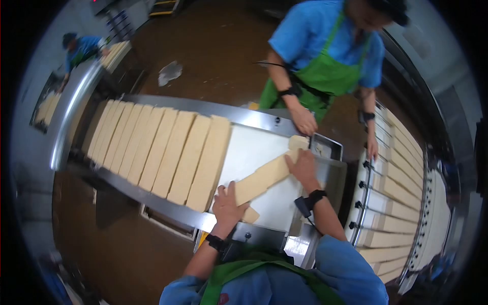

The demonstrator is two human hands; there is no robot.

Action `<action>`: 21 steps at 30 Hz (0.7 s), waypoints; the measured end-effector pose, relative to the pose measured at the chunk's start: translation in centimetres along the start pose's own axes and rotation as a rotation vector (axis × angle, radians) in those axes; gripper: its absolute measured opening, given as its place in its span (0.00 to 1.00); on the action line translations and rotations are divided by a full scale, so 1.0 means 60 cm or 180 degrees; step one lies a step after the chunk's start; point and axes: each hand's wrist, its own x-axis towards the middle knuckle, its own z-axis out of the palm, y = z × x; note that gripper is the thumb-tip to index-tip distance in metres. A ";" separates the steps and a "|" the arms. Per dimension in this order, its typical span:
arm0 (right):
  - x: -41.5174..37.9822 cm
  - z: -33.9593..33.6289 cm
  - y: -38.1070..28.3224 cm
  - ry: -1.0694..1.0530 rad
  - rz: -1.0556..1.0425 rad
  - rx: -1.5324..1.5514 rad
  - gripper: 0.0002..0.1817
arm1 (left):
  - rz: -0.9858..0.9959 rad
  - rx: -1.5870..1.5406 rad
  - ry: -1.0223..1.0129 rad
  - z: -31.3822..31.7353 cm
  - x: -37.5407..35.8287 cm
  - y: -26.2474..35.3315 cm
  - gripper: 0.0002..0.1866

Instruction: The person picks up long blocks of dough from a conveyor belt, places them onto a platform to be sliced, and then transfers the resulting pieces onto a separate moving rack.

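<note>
A long, pale cream strip [265,178], which looks like dough or a soft pressed slab, lies slanted on the white belt [249,147]. My left hand [227,207] grips its near left end, fingers against the side. At the far right end my right hand [304,170] holds the strip, with the thumb on the near side. A small cut piece [250,215] lies beside my left fingers. Another short piece [298,142] sits past my right fingertips. Left of the strip, several similar strips [208,162] stand side by side in a row across the belt.
Across the belt stands a co-worker [325,61] in a green apron, one hand [304,121] by the metal rail [254,118]. A small metal tray [328,147] adjoins the belt's end. At right, another conveyor [389,203] carries several strips. Another person [84,48] works far left.
</note>
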 end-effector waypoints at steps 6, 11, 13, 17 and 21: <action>-0.038 0.021 -0.009 0.0423 0.0309 0.0761 0.34 | -0.0093 0.0066 0.0059 0.048 0.004 0.020 0.54; -0.160 -0.024 0.013 0.1381 0.0839 0.0691 0.34 | 0.0732 0.0101 0.0848 0.081 -0.030 0.041 0.46; -0.225 -0.090 0.032 0.1648 0.1118 0.1031 0.35 | 0.1185 -0.0254 0.0686 0.095 -0.047 0.067 0.44; -0.370 -0.194 0.108 0.2379 0.1797 0.1019 0.34 | 0.1901 -0.0674 0.0528 0.112 -0.097 0.179 0.39; -0.543 -0.279 0.213 0.3113 0.2509 0.0516 0.31 | 0.2923 -0.0514 0.0181 0.156 -0.178 0.318 0.39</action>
